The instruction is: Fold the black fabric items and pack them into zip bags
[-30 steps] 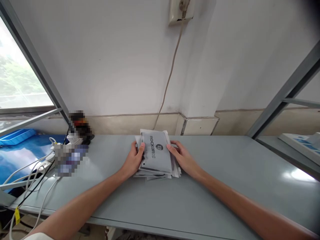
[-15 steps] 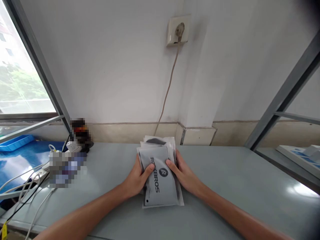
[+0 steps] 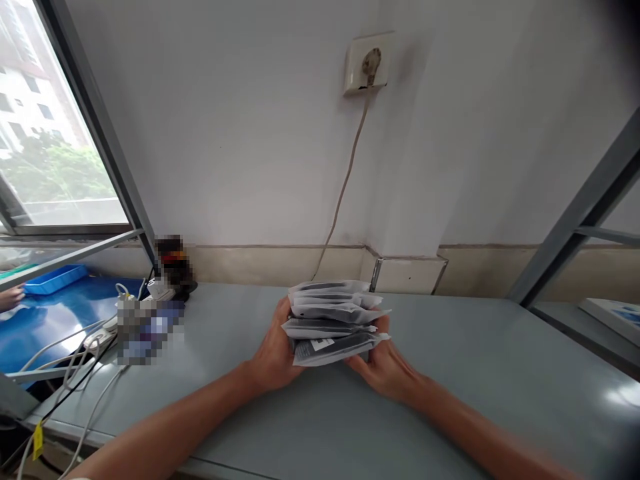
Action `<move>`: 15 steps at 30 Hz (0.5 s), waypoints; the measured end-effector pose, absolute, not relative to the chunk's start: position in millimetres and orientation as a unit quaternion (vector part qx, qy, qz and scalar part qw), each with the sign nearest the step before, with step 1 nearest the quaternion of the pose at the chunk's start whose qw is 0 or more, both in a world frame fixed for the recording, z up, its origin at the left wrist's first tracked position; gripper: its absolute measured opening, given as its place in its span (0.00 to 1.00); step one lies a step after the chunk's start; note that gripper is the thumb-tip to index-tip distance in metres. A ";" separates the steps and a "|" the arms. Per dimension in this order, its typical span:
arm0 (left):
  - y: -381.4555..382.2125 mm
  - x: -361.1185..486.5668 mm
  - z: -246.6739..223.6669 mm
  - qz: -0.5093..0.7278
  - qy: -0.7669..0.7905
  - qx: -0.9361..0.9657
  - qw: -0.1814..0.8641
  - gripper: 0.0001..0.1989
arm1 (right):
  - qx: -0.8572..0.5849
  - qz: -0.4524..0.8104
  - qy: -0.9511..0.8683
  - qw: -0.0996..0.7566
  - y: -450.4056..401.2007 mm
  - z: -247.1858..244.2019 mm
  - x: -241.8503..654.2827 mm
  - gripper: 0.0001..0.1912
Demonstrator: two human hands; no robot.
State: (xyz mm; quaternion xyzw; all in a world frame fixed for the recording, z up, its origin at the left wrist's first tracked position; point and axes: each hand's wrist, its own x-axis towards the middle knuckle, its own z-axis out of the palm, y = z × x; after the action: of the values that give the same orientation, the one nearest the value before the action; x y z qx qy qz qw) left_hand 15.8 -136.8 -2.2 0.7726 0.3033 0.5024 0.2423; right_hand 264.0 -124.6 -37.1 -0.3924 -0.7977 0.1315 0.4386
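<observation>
Several packets, squeezed between left hand and right hand!
Each hand curves round its side of the packets, over the bench, whose grey top runs on to left and right; wall behind, blurred items well apart at left. They're frosted with dark insides, thin edges facing up, corners sticking out unevenly, a white label on the nearest one.

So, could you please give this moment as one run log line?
left hand: holding packets, left side | right hand: holding packets, right side | packets: bunched between hands
</observation>
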 end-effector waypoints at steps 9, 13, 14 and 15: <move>-130.2 16.9 2.9 0.536 0.393 0.614 0.425 0.32 | -0.402 0.304 -0.721 0.476 -132.3 -19.9 248.5 0.50; -116.9 16.8 -2.9 0.466 0.480 0.501 0.548 0.32 | -0.458 0.462 -0.637 0.414 -130.3 -8.7 244.2 0.40; -114.2 16.2 -5.0 0.455 0.497 0.483 0.559 0.34 | -0.466 0.480 -0.623 0.405 -128.1 -9.0 244.4 0.38; -111.9 15.3 -6.7 0.456 0.505 0.476 0.557 0.35 | -0.474 0.484 -0.615 0.404 -125.2 -10.8 245.2 0.37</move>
State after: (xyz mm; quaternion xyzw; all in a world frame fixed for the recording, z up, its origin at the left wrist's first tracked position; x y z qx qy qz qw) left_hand 15.3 -111.9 -6.7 0.4760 0.5053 0.4559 0.5570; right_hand 245.2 -125.2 -10.8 -0.4739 -0.6152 0.4835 0.4039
